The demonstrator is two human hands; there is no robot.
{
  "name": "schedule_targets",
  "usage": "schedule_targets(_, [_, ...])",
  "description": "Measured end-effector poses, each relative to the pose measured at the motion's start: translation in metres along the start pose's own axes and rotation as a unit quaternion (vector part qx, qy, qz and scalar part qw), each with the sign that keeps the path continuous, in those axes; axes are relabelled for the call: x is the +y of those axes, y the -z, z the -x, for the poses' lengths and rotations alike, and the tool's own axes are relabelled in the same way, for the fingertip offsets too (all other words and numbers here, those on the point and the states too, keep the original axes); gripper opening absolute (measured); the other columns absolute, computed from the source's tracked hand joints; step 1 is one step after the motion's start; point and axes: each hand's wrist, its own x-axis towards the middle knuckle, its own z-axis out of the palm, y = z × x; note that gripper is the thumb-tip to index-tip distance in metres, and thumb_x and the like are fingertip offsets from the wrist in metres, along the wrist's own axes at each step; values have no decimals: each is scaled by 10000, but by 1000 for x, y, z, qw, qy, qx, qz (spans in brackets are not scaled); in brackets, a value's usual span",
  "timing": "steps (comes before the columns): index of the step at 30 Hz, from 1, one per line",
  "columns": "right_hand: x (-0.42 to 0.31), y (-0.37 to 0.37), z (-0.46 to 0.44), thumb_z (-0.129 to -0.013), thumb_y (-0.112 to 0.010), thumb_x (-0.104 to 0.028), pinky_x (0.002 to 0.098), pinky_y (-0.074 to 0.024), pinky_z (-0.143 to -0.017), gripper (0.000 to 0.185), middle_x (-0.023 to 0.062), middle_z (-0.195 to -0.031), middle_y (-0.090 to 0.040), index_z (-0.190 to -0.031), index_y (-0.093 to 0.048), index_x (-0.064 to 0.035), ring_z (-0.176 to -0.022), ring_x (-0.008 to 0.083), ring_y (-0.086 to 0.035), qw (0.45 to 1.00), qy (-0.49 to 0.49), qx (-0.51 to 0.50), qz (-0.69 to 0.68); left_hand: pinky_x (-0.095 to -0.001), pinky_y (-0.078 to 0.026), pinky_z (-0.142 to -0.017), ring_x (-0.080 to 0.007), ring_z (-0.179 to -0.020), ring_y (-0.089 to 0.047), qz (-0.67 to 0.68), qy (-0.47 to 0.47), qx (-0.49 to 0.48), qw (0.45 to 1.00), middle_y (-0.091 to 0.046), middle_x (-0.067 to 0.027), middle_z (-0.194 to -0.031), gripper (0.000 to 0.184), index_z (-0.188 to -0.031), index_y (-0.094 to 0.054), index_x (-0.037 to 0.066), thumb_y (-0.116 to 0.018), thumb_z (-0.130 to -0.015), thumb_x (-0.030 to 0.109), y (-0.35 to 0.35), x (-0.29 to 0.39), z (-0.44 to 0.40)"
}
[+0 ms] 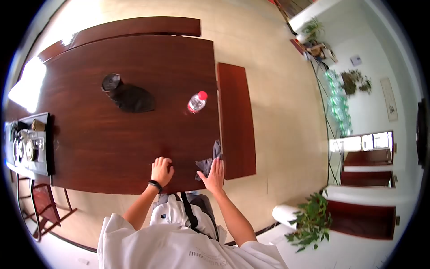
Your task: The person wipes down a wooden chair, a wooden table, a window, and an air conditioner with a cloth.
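My left hand (162,172), with a black band on its wrist, rests on the dark wooden table (112,157) near the front edge. Its fingers are curled in and I see nothing in them. At the table's right front corner my right hand (214,178) lies with fingers stretched out, against a crumpled grey cloth (205,167). Part of the cloth is under or behind this hand, and one end reaches up along the table edge. Farther back stands a clear bottle (197,103) with a red cap. A black cloth-like item (132,98) lies left of the bottle, beside a dark round object (111,82).
A tray (41,154) with cups sits at the table's left end. Wooden benches run along the right side (237,121) and the far side (139,26). A chair (45,204) is at lower left. A potted plant (313,219) and green bottles (338,103) are to the right.
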Motion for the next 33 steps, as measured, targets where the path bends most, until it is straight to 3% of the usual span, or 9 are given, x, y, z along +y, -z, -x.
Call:
schedule_targets(2, [-3, -18, -12, -880, -520, -450, 491, -202, -1100, 822, 252, -1486, -154, -1412, -176, 73, -1368, 398, -185, 998, -6, -10, 61, -384, -398, -731, -250, -852, -516, -16, 58, 22, 998, -518, -60, -868, 185, -894, -532, 95, -633, -739, 103, 16, -12, 6])
schedule_targets(5, [-9, -18, -31, -887, -526, -367, 523, -211, -1088, 735, 247, -1484, -162, -1392, -234, 81, -1360, 414, -196, 996, 6, -5, 93, -388, -407, -701, -265, -840, -515, -36, 119, 56, 991, -514, -70, -860, 179, -868, -515, 86, -640, -741, 105, 21, -16, 11])
schedule_targets(9, [-1, -8, -82, -895, -509, -311, 530, -228, -1079, 646, 216, -1487, -191, -1386, -289, 46, -1369, 371, -211, 994, 56, 9, 95, -408, -410, -706, -279, -876, -504, -51, 169, 99, 979, -501, -79, -891, 219, -866, -508, 98, -671, -734, 159, 6, -15, -9])
schedule_targets(11, [0, -7, -121, -899, -498, -288, 539, -244, -1069, 619, 197, -1488, -206, -1389, -298, 32, -1373, 346, -217, 992, 74, 36, 91, -425, -414, -701, -293, -896, -499, -57, 196, 90, 975, -494, -89, -921, 278, -869, -502, 93, -711, -732, 216, 2, -7, -34])
schedule_targets(12, [1, -8, -143, -897, -500, -274, 544, -256, -1061, 607, 181, -1492, -209, -1392, -305, 18, -1375, 338, -218, 992, 77, 49, 86, -436, -433, -710, -296, -925, -491, -55, 233, 60, 969, -485, -90, -951, 383, -876, -503, 101, -761, -703, 324, -3, -8, -44])
schedule_targets(15, [4, -14, -219, -896, -506, -258, 545, -260, -1061, 594, 156, -1500, -209, -1398, -312, -5, -1374, 338, -219, 995, 67, 61, 50, -443, -465, -748, -291, -943, -485, -84, 339, -18, 937, -475, -87, -957, 505, -857, -503, 119, -818, -612, 429, -13, -4, -73])
schedule_targets(20, [-7, -8, -353, -908, -474, -225, 504, -318, -1024, 527, 177, -1454, -298, -1358, -367, 28, -1321, 354, -311, 981, 116, 154, 24, -428, -465, -747, -304, -921, -480, -106, 375, -54, 919, -464, -99, -928, 527, -802, -476, 105, -859, -561, 376, -9, 0, -81])
schedule_targets(26, [-36, -15, -513, -900, -471, -207, 489, -308, -1041, 462, 171, -1415, -367, -1300, -446, 23, -1297, 343, -353, 962, 166, 213, 40, -418, -437, -781, -333, -872, -466, -95, 383, -66, 917, -450, -145, -885, 536, -748, -457, 74, -883, -514, 302, -6, 2, -85])
schedule_targets(33, [-78, -27, -662, -882, -476, -199, 450, -322, -1047, 403, 94, -1359, -465, -1253, -525, -50, -1262, 274, -416, 946, 227, 227, 33, -383, -436, -730, -314, -816, -467, -88, 428, -86, 895, -439, -127, -839, 567, -720, -438, 75, -902, -466, 281, -2, 11, -94])
